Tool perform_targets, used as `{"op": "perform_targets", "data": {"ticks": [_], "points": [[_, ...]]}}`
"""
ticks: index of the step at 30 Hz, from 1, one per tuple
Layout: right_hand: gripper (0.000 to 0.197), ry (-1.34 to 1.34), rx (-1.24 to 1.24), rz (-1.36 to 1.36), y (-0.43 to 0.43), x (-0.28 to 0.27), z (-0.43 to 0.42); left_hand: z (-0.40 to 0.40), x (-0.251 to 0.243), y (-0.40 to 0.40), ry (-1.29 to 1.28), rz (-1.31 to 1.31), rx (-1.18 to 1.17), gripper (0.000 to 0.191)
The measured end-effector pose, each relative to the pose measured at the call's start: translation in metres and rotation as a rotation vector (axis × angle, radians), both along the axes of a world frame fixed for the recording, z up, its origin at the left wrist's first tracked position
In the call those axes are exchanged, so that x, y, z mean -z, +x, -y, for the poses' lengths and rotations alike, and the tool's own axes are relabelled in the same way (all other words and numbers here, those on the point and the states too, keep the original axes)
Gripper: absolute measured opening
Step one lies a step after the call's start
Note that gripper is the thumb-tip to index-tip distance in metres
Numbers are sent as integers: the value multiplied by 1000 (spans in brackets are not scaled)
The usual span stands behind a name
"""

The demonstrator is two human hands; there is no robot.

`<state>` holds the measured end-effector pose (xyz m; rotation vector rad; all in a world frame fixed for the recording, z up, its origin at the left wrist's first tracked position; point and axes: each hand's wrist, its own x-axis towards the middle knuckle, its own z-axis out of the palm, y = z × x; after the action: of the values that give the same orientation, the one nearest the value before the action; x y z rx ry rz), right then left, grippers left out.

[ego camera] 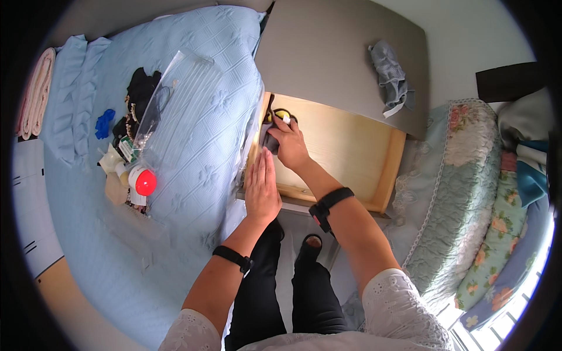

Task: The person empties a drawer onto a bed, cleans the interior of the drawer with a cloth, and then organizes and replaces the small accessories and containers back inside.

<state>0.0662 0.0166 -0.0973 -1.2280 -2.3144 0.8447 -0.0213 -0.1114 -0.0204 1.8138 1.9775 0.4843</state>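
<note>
A wooden drawer (347, 145) stands pulled out before me, below a grey cabinet top. In its left corner lies a dark grey cloth item (268, 139) with a strap, yellow patches and a white tag (286, 119). My right hand (290, 142) reaches into the drawer, its thumb and fingers on this cloth. What lies beneath them is partly hidden. My left hand (263, 186) is held flat at the drawer's left side, fingers straight and close together, tips against the lower end of the cloth. Nothing shows in its grasp.
Left is a bed with a blue quilted cover (189, 145). On it lie a clear plastic case (175, 96), black cloth (142, 90), a red-lidded container (145, 181) and a blue scrunchie (104, 123). A grey cloth (388, 72) rests on the cabinet top (325, 48). Folded quilts (461, 197) stand right.
</note>
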Motion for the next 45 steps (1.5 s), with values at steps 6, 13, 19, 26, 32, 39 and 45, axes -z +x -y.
{"op": "perform_targets", "data": {"ticks": [6,13,19,26,32,39,45], "points": [[43,-56,-612,288,28,10,44,6,8,-4,26,-77,2,82],[48,226,258,335,119,11,-28,5,6,-3,-35,-101,34,80],[44,46,-186,416,122,10,-3,-17,7,54,-77,43,159,83],[44,-59,650,511,198,3,12,-15,16,61,-99,-33,142,79],[39,-157,49,323,183,2,4,-17,16,69,-89,-22,146,78],[62,-163,364,675,223,-13,37,-14,14,57,-5,4,170,74],[61,-619,342,763,177,-40,60,21,-9,17,-70,-155,64,67]]}}
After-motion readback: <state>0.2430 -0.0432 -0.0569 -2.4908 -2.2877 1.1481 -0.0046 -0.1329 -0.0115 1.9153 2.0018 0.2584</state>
